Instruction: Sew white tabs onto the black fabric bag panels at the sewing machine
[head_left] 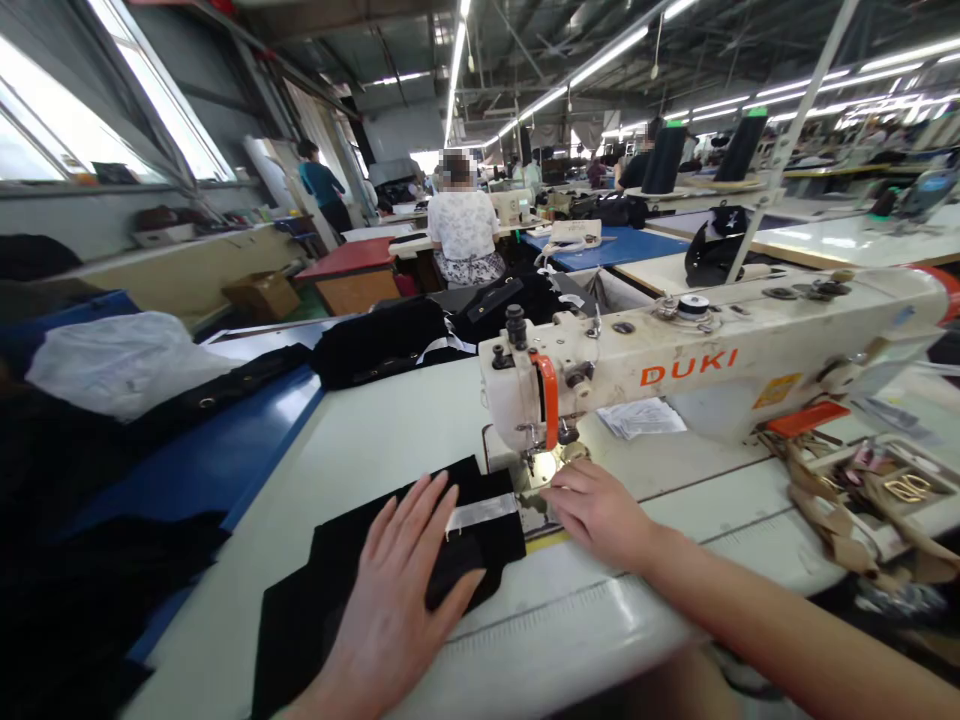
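My left hand [397,590] lies flat with its fingers spread on a black fabric piece [300,610]. A pale strip [484,513] crosses the fabric just beyond my fingertips. To the right, my right hand [600,512] is beside the needle area of a white sewing machine [615,345]. Its fingers are bent and pressed together near the lit needle plate [541,505]; whatever they hold, if anything, is hidden. The fabric's right edge stops just left of that plate, next to the presser foot [538,462].
Black bag pieces [382,340] are heaped behind the table [382,425]. On the right, a tray [911,490] holds metal buckles beside tan straps [814,510]. Paper labels [643,418] lie under the machine arm. A blue table [247,455] adjoins at left; a co-worker [463,225] sits ahead.
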